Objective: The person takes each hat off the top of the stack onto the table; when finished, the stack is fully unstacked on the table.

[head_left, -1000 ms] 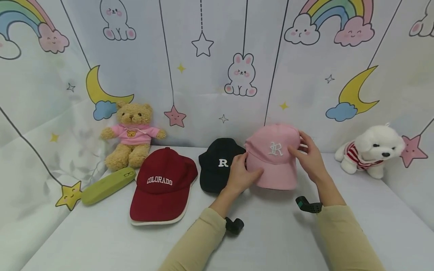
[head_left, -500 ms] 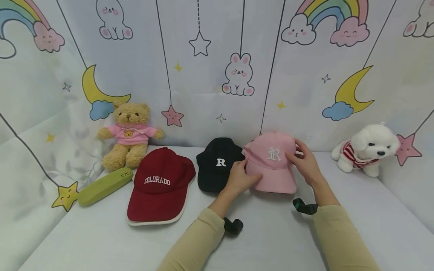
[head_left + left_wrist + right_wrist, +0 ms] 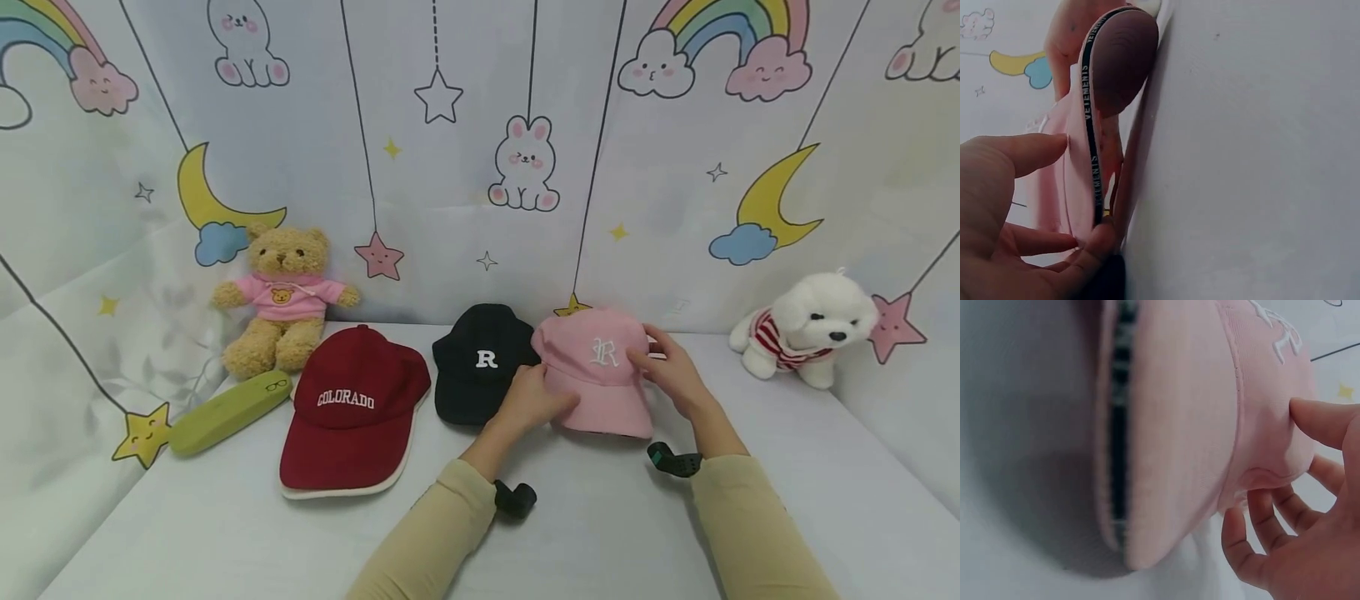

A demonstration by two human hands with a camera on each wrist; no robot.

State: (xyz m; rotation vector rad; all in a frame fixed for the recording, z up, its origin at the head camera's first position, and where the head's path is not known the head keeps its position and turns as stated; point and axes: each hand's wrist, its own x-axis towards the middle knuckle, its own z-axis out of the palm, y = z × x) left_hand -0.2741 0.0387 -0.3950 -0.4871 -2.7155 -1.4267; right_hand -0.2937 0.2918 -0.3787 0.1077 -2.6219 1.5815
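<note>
A pink baseball cap (image 3: 594, 375) with a white letter on its front is held between my two hands, brim toward me. My left hand (image 3: 531, 398) grips its left side, thumb on the brim and fingers at the edge, as the left wrist view shows. On the other side my right hand (image 3: 675, 371) holds the crown, its thumb (image 3: 1322, 422) on the front and fingers at the lower edge. A dark band with white lettering (image 3: 1088, 112) runs along the cap's inner rim. Directly left of it stands a black cap (image 3: 472, 392) marked R, partly covered by my left hand.
A red COLORADO cap (image 3: 348, 442) lies farther left on the white table (image 3: 600, 517). Beside it are a green case (image 3: 228, 414) and a teddy bear (image 3: 288, 292). A white plush dog (image 3: 817, 321) sits at the far right, before a printed backdrop (image 3: 450, 183).
Both hands have lowered the pink cap toward the table, uncovering a printed yellow star behind it. The head view has shifted slightly; the other caps and toys stay in place.
</note>
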